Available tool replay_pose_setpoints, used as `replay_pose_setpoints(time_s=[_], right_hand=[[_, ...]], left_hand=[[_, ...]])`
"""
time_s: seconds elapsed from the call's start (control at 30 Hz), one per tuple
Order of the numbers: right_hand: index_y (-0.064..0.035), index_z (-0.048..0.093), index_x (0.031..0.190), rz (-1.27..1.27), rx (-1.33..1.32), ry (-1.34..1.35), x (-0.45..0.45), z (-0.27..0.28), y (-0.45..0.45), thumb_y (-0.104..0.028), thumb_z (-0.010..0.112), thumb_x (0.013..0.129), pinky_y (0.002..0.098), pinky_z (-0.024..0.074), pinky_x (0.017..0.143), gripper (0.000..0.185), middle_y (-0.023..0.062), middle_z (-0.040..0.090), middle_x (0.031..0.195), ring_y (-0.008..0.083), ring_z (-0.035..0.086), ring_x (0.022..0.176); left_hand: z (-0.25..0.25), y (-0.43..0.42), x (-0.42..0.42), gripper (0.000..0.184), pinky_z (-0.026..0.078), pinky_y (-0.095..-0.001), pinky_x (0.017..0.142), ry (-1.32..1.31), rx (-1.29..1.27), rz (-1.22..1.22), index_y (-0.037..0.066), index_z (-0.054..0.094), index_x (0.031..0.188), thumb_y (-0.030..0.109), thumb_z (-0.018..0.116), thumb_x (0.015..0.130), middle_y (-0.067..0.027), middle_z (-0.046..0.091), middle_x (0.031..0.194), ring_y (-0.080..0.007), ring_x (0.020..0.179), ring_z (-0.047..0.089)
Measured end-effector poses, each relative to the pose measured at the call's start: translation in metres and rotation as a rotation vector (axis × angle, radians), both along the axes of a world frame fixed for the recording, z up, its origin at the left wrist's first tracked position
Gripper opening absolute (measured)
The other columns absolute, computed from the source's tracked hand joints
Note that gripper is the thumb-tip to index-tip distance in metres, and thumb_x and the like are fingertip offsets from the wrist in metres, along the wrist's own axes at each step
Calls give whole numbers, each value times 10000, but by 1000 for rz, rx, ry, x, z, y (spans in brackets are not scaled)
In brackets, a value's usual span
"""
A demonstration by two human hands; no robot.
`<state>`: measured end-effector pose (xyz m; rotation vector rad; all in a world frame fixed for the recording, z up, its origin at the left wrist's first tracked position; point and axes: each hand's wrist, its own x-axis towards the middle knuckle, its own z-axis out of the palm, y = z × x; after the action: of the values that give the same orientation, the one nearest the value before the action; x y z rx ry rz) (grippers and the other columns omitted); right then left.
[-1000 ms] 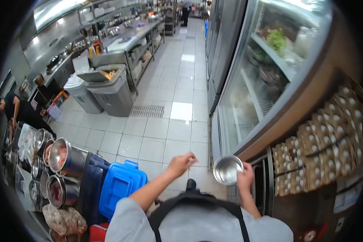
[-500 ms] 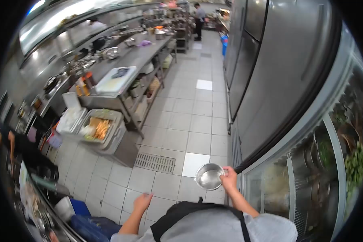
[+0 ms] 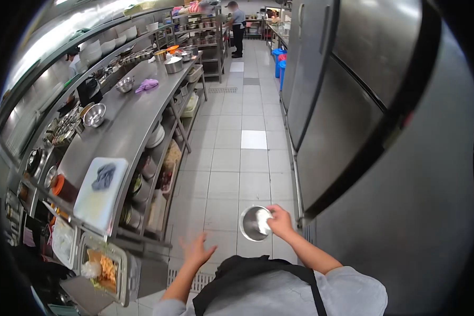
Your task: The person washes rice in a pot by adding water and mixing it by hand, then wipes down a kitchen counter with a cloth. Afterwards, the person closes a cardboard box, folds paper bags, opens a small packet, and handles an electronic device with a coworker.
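My right hand [image 3: 281, 222] grips the rim of a round steel bowl [image 3: 249, 226], its thumb over the edge. A bright white patch shows inside the bowl beside the thumb; whether it is glare or contents I cannot tell. My left hand [image 3: 199, 249] is held out over the tiled floor, fingers spread and slightly blurred, with nothing in it. Left of that hand stands a bin [image 3: 122, 274] topped with orange and white food scraps.
On my left runs a long steel worktable [image 3: 126, 108], with a white cutting board [image 3: 88, 199], a dark cloth [image 3: 104, 177] and a purple cloth [image 3: 147, 85]. Tall steel refrigerators [image 3: 347, 116] line the right. A person [image 3: 237, 29] stands far down the aisle, near blue bins [image 3: 280, 63].
I have moved forward along the aisle; the glass-door fridge on the right has left view and the bin is nearer. My left hand's fingers have spread. The bowl stays in my right hand.
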<state>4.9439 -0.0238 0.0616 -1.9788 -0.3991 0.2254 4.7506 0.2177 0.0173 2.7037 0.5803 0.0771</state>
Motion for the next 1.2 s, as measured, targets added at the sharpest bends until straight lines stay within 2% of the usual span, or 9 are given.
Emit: replay_pose_setpoints(time_s=[0.1,0.2,0.4,0.5,0.63,0.77,0.87,0.97,1.2], right_hand=[[-54,567,1018,172,63,60,110,27,95,3,547,666,239,333,437,357,-15,452,524,57,407,470],[-45,566,1007,165,77,54,209,26,158,17,549,665,234,330,423,348,-19,464,529,58,408,452],[-39,591,953,-167,128,147,403,6,191,16,566,634,234,375,432,325,-9,505,510,67,453,446],[-29,563,973,-301,251,162,515,8,205,77,563,624,241,388,421,365,2,528,570,80,501,480],[-32,540,1000,-335,331,318,655,22,257,96,542,617,227,403,438,403,32,574,635,85,534,513],[-44,519,1051,-136,384,308,813,15,375,83,550,636,223,374,429,435,9,542,611,67,488,497],[-64,516,1060,166,388,379,913,35,481,46,568,681,220,360,430,398,-22,500,580,50,447,489],[-75,493,1108,419,352,387,1010,61,551,-68,601,807,201,360,437,320,-23,519,605,30,450,499],[-17,501,1090,-191,532,472,1220,23,597,-206,449,934,210,364,399,250,13,505,576,91,483,464]], left_hand=[[23,76,29,729,326,-485,976,187,-111,290,109,412,1283,448,682,696,-121,612,1073,-312,1056,537],[-4,160,113,796,403,-405,924,-37,-403,530,75,348,1320,414,701,692,-169,577,1126,-340,1066,525],[-17,240,492,851,362,-389,973,-62,-968,16,83,199,1400,413,661,766,-237,410,1299,-312,1202,417],[41,220,659,924,335,-512,968,121,-1210,-410,226,-19,1429,505,596,798,-207,227,1421,-381,1286,276],[29,258,802,1006,323,-672,866,397,-1750,-335,350,-284,1329,580,539,799,-145,-83,1477,-410,1344,48],[29,351,891,982,361,-662,874,180,-1946,-206,394,-194,1355,559,580,774,-125,43,1469,-395,1313,168],[70,420,966,885,376,-648,881,-68,-1935,-103,311,-17,1386,493,604,782,-151,150,1425,-383,1272,279],[87,484,1061,764,394,-630,880,-98,-1667,100,243,99,1355,366,610,800,-142,245,1372,-368,1219,368],[54,564,1381,789,436,-580,854,53,-1976,62,208,121,1347,274,650,766,-138,275,1332,-344,1204,368]])
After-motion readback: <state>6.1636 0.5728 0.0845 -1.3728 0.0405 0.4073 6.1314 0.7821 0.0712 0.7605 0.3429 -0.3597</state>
